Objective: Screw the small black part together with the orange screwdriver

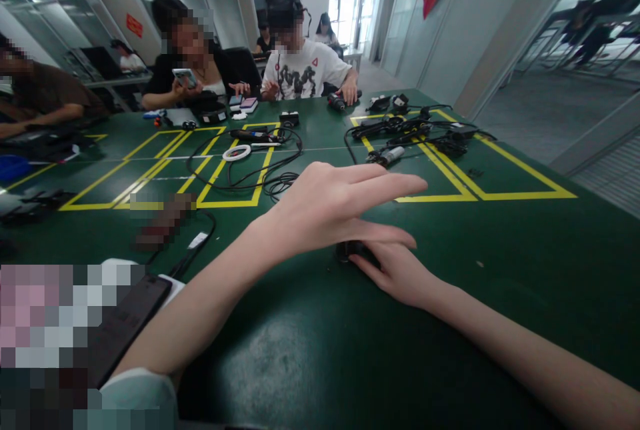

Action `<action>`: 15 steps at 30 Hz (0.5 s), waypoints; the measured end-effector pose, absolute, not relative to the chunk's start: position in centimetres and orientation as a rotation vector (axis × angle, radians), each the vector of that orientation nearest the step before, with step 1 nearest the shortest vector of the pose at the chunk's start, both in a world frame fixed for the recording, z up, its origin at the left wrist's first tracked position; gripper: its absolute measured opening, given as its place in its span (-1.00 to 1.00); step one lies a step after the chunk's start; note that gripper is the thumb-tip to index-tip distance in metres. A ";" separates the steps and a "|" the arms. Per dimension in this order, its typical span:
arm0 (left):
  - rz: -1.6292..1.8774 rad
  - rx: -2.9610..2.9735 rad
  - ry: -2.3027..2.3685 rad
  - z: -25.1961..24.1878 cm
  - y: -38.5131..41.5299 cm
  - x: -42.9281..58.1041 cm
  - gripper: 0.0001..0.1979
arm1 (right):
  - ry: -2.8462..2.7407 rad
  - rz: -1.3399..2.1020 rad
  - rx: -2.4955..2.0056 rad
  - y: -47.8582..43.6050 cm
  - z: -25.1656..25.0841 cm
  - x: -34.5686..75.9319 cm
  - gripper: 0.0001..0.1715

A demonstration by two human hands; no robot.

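Left hand (pixel 320 207): fingers released, held straight and parted, pointing rightward over the counter (pixel 280 310); the lowest one crosses in front of the right fingers, and whether the two touch cannot be told.
Right hand (pixel 407 277): fingers grasping a small black object (pixel 345 252), thumb on the near side; the fingertips are partly hidden behind the left hand.
Black object: low at the middle of the green counter, below the left hand in view, its rounded end showing; its exact kind is unclear.
Near left forearm: a dark slab-shaped device (pixel 135 323), a blurred reddish-brown item (pixel 167 220) and a black cable with a white tag (pixel 197 241).
Beyond the hands: yellow tape rectangles (pixel 525 195) mark the counter; a white ring (pixel 237 153) lies among looped black cord (pixel 300 150) beside a black corded tool (pixel 255 135).
Right of the cord: a grey-and-black tool (pixel 393 155) near a tangle of black cables (pixel 453 142).
Far edge: a person in a white T-shirt (pixel 300 73) rests a hand on a red-and-black power tool (pixel 338 102); a neighbour in black holds a phone (pixel 185 77).
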State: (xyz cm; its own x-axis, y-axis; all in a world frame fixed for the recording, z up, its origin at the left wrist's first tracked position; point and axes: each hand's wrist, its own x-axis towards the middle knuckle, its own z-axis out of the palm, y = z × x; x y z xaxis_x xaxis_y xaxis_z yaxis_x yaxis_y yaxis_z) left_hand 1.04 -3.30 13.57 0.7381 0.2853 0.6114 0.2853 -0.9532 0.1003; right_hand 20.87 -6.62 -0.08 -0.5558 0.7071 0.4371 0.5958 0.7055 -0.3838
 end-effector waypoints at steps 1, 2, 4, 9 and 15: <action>-1.027 -2.896 -0.495 13.5 -3.3 1.1 -0.57 | -2.337 0.260 -0.975 -6.6 0.0 20.8 -0.79; -1.022 -2.880 -0.507 13.5 -3.4 1.2 -0.55 | -2.334 0.266 -0.957 -6.6 0.0 20.8 -0.79; -0.999 -2.900 -0.563 13.9 -3.8 1.1 -0.61 | -2.323 0.290 -0.944 -6.6 -0.1 20.8 -0.80; -0.871 -3.295 -0.482 16.1 -4.7 0.0 -0.56 | -2.301 0.344 -1.006 -6.4 -0.3 21.0 -0.76; -0.821 -3.341 -0.473 16.8 -4.6 -0.6 -0.64 | -2.325 0.366 -1.056 -6.5 -0.2 21.0 -0.73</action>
State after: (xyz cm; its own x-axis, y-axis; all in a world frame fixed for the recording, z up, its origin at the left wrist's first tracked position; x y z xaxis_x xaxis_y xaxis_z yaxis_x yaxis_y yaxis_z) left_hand -0.63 -4.60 16.77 0.8552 0.3318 0.3983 0.1780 -0.9096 0.3755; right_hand 21.01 -6.54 -0.20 -0.5367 0.7568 0.3730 0.6058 0.6534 -0.4540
